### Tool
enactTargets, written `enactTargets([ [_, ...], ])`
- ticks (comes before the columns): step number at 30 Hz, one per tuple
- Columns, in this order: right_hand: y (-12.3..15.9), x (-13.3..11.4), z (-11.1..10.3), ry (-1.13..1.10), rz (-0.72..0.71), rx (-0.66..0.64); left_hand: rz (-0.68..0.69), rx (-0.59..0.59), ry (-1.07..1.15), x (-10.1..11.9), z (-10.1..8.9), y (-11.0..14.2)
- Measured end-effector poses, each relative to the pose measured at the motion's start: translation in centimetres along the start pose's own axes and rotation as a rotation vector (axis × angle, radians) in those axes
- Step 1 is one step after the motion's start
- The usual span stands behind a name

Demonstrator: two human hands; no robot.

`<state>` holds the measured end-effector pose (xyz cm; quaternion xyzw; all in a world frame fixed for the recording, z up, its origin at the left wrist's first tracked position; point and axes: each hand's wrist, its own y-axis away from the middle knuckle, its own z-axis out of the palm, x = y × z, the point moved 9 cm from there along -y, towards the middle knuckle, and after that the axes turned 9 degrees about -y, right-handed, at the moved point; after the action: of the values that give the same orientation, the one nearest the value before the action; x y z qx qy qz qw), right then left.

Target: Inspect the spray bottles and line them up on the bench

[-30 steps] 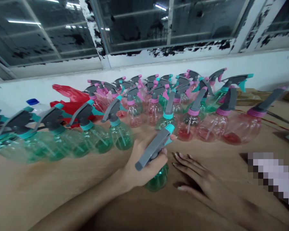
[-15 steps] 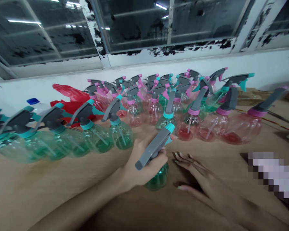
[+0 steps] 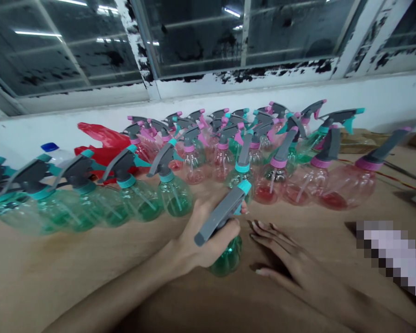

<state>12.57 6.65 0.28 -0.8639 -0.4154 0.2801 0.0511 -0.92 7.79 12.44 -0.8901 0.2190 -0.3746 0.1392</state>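
My left hand (image 3: 208,236) is wrapped round the neck and trigger of a green spray bottle (image 3: 226,261). Its grey sprayer head with a turquoise nozzle points away from me to the right, and the bottle's base is on the table (image 3: 131,282). The hand hides the bottle's collar. My right hand (image 3: 287,249) lies on the tabletop just right of that bottle, fingers stretched out, holding nothing. Straight ahead of the held bottle stands another green spray bottle (image 3: 241,173), partly covered by its sprayer head.
A row of green spray bottles (image 3: 175,196) runs off to the left. Pink spray bottles (image 3: 266,185) line the right, with several more behind. A red plastic bag (image 3: 104,138) and a blue-capped bottle (image 3: 52,152) sit back left; a pixelated object (image 3: 391,252) lies at right.
The left index finger at the trigger has curled in toward the bottle. The bottle and my right hand stay in nearly the same place.
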Motion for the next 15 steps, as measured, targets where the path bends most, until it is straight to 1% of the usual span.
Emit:
enactTargets([
  [2,0.0,0.0,0.0,0.007,0.000,0.007,0.008,0.010,-0.011,0.2,-0.1,0.0],
  [7,0.1,0.1,0.2,0.047,-0.010,-0.005,0.006,-0.009,-0.067,0.6,-0.2,0.0],
  [15,0.1,0.0,0.0,0.015,-0.003,0.013,-0.100,0.062,0.057,-0.7,0.0,0.4],
])
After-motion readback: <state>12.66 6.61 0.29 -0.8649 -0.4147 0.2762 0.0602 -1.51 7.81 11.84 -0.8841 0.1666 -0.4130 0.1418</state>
